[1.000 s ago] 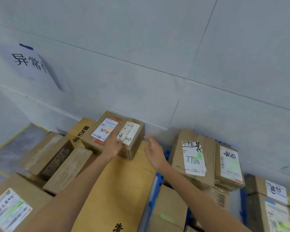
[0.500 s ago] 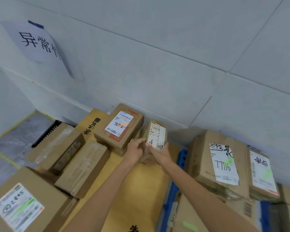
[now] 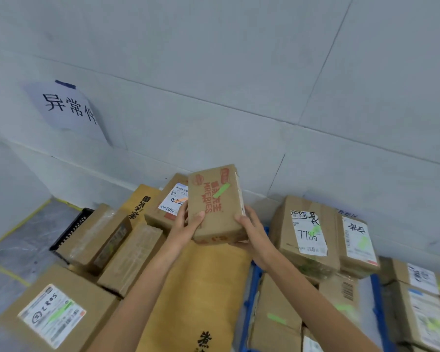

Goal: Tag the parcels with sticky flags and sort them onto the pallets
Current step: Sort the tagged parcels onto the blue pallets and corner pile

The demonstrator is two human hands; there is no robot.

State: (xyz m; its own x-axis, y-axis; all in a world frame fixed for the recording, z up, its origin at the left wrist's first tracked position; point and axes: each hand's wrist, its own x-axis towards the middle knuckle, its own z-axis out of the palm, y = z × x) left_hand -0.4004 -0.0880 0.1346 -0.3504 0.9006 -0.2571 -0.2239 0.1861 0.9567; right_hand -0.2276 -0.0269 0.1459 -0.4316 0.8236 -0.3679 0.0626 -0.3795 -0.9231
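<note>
1. On my feed, both hands hold one small brown parcel (image 3: 215,204) up in front of the wall, tilted, above a wide yellow-brown carton (image 3: 203,288).
2. The left hand (image 3: 188,222) grips the parcel's left edge, thumb curled onto the printed face.
3. The right hand (image 3: 249,229) cups the lower right corner, thumb on the face, fingers wrapped underneath.
4. I see a green sticky flag (image 3: 221,190) stuck slantwise across the parcel's red print.
5. Just behind the parcel lies a white-labelled box (image 3: 173,201).
6. To the right, a carton marked 7786 (image 3: 308,232) also carries a green flag, near a blue pallet (image 3: 247,308).
</note>
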